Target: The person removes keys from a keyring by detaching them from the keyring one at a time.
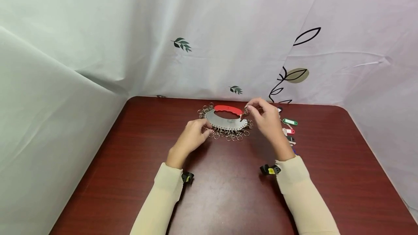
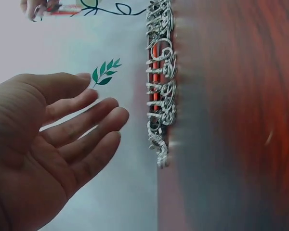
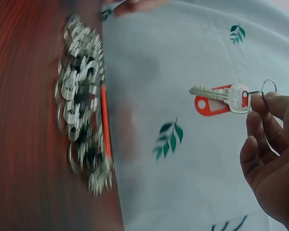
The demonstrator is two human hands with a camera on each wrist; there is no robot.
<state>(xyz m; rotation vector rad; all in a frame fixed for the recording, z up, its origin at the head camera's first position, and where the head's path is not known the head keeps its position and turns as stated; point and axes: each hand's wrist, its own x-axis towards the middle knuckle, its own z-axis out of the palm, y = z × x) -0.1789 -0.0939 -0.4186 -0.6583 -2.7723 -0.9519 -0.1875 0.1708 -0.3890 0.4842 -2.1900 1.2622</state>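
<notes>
A crescent-shaped metal key holder (image 1: 225,122) with a red handle (image 1: 228,109) lies at the far part of the table. Snap clips and split rings (image 1: 236,137) hang along its curved edge. My right hand (image 1: 266,119) is raised by the holder's right end and pinches a split ring (image 3: 269,82) between thumb and finger. From that ring hang a silver key (image 3: 237,98) and a red key tag (image 3: 212,108). My left hand (image 1: 192,135) hovers by the holder's left front edge, fingers loosely bent and holding nothing.
Several key tags, among them a green one (image 1: 290,122) and a red one (image 1: 290,131), lie to the right, partly behind my right arm. A white curtain (image 1: 209,46) with leaf prints surrounds the dark red table (image 1: 130,177) at the back and sides.
</notes>
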